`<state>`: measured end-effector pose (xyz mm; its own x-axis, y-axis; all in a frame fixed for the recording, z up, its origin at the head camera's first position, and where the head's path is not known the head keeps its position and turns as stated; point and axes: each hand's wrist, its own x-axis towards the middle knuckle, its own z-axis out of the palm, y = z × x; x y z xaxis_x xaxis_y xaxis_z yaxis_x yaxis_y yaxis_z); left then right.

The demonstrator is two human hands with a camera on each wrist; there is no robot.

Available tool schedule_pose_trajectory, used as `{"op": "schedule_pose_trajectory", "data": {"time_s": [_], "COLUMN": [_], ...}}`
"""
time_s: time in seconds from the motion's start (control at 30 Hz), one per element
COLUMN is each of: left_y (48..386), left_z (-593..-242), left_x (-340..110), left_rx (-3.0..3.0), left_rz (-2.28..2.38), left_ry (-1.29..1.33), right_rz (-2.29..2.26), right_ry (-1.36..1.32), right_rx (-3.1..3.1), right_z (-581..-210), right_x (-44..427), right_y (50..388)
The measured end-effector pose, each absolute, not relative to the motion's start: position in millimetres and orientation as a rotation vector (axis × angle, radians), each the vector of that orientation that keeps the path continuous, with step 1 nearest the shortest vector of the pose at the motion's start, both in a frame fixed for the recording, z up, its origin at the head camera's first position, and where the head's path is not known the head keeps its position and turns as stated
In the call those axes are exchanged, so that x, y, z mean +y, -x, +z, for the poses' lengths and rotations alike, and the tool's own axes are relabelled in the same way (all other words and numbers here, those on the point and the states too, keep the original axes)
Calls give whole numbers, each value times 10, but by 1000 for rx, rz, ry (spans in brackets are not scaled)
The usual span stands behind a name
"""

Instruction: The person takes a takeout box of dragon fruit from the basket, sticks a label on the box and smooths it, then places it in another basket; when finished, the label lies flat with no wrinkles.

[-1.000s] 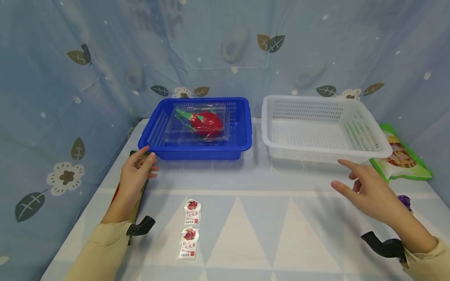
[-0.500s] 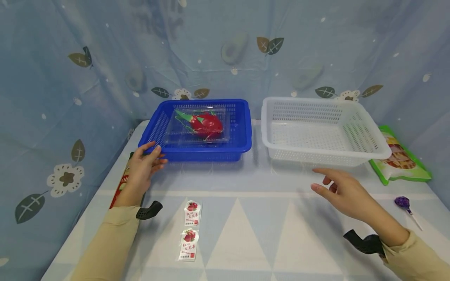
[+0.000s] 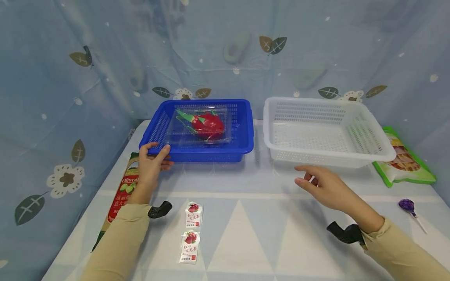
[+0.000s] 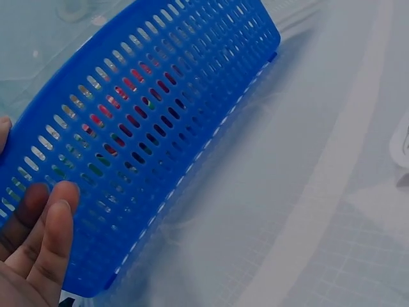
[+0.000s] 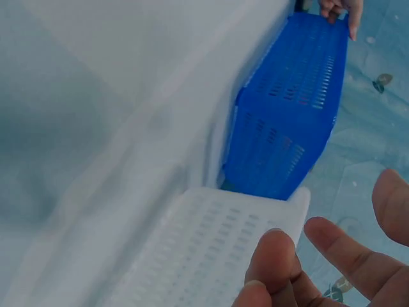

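The left hand (image 3: 149,169) is at the front left corner of a blue perforated basket (image 3: 211,151), thumb near the rim, other fingers loosely bent beside the outer wall. In the left wrist view the fingers (image 4: 57,230) lie in front of the slotted wall; firm contact cannot be made out. Inside the basket, a red dragon fruit (image 3: 212,125) with green tips sits in a clear plastic box (image 3: 172,134). The right hand (image 3: 327,189) hovers in front of a white perforated basket (image 3: 327,153), fingers relaxed, holding nothing.
Two white dragon-fruit labels (image 3: 190,248) lie front centre. A long red and green packet (image 3: 123,191) lies partly under the left forearm. A green and white bag (image 3: 404,160) is beside the white basket, with a purple lollipop (image 3: 407,205) nearer the front. A patterned curtain surrounds the table.
Both hands have moved inward: the left to the right along the blue basket's corner, the right to the left, uncovering the lollipop. More of the long packet shows. Baskets stay put.
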<state>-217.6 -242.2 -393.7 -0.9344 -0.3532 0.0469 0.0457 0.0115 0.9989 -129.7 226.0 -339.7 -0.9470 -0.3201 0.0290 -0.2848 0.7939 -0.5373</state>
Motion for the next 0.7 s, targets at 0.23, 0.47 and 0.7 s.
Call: {"op": "schedule_pose_trajectory", "data": {"time_s": [0.23, 0.47, 0.7], "left_y": [2211, 2174, 2184], "left_z": [-3973, -3973, -3998], "left_x": [-2408, -2475, -2414], "left_rx": [-1979, -2008, -2092], "left_rz": [-2004, -1896, -1839], "left_ry": [-329, -377, -390], "right_rz": [-990, -1101, -1115], "right_ry": [501, 483, 385], "right_rx": [2765, 2527, 2455], "right_z": [-3199, -3020, -2826], "right_x": [2071, 1637, 1157], "right_y": [1607, 2144, 2772]}}
